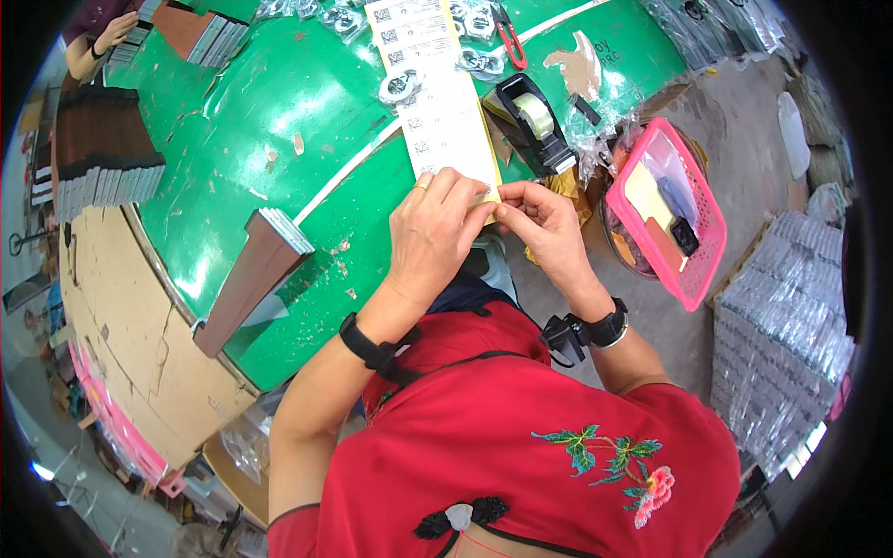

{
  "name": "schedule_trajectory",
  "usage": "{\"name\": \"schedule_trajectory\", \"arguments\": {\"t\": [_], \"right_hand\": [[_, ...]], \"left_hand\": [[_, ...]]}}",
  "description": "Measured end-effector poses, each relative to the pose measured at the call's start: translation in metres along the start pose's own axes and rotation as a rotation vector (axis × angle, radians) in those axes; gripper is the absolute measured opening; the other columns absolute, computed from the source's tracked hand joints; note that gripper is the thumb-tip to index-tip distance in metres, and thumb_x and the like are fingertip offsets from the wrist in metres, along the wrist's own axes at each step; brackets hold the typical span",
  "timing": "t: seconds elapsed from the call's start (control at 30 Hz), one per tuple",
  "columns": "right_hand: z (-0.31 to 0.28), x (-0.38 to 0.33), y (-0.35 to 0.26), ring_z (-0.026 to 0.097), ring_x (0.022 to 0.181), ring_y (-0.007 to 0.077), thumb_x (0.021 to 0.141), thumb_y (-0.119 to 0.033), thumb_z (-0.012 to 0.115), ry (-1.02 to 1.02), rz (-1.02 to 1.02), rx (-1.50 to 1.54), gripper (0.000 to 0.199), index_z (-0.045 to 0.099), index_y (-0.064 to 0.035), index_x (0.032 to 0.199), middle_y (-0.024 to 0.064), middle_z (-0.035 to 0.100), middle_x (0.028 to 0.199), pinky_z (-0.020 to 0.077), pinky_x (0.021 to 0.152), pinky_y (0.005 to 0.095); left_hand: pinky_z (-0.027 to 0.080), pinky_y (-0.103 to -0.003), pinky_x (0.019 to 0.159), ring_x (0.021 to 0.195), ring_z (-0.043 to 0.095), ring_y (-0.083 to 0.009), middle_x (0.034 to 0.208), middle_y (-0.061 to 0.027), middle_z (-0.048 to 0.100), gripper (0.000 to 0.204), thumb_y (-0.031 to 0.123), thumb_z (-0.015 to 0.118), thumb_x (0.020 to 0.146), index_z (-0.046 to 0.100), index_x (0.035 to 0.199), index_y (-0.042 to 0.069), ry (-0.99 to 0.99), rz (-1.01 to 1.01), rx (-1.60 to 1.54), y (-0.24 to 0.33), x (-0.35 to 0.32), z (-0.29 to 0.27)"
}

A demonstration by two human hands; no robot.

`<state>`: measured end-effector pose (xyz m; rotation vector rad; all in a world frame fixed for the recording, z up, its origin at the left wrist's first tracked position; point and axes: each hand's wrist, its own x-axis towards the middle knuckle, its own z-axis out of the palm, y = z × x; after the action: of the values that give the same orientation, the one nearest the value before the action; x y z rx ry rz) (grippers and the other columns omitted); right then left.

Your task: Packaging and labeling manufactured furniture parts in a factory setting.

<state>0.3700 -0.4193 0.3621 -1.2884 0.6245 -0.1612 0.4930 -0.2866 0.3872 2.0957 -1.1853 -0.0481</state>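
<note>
A long white label sheet (pixel 437 121) with a yellow backing runs along the green table, its near end at my hands. My left hand (pixel 433 228) lies over that near end, fingers curled, with thumb and forefinger pinched at the corner. My right hand (pixel 549 228) pinches the same corner from the other side, thumb against forefinger. The fingertips of both hands almost touch there. Whether a single label is being lifted is too small to tell. Beside the sheet stands a black tape dispenser (pixel 535 121) with a roll of clear tape.
Red-handled scissors (pixel 511 42) and small bagged round parts (pixel 400 86) lie by the sheet. Stacked brown strips (pixel 251 279) stand at left on the green table (pixel 344 214). A pink basket (pixel 693 288) sits at right, near wrapped bundles (pixel 781 325). Another person's hand (pixel 116 31) is at far left.
</note>
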Motion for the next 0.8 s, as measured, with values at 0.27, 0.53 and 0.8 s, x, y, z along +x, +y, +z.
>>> {"name": "schedule_trajectory", "arguments": {"t": [0.27,0.53,0.8], "right_hand": [[0.007,0.002,-0.001,0.067,0.074,0.0158,0.090,-0.001,0.068,0.105,-0.319,-0.418,0.012,0.070,0.0026,0.102,0.0091,0.068,0.089,0.0519,0.067,0.0270],[0.012,0.000,-0.005,0.065,0.071,0.0218,0.088,-0.001,0.068,0.151,-0.364,-0.557,0.011,0.069,0.0024,0.099,0.0125,0.065,0.085,0.0498,0.063,0.0310],[0.017,-0.004,-0.003,0.061,0.066,0.0138,0.088,-0.001,0.066,0.178,-0.230,-0.422,0.021,0.067,-0.0011,0.110,0.0067,0.062,0.079,0.0475,0.059,0.0280]], "left_hand": [[0.051,-0.036,0.066,0.078,0.061,-0.0239,0.083,-0.0039,0.061,0.013,0.014,0.078,0.079,0.068,0.086,0.010,-0.044,0.150,0.185,-0.005,0.007,0.004],[0.052,-0.035,0.064,0.078,0.062,-0.0241,0.081,-0.0045,0.060,0.010,0.012,0.074,0.079,0.067,0.085,0.010,-0.014,0.168,0.199,-0.009,0.005,0.009],[0.053,-0.033,0.064,0.076,0.066,-0.0214,0.080,-0.0047,0.066,0.009,0.012,0.073,0.085,0.069,0.091,0.007,0.049,0.019,0.033,-0.018,0.004,0.010]]}}
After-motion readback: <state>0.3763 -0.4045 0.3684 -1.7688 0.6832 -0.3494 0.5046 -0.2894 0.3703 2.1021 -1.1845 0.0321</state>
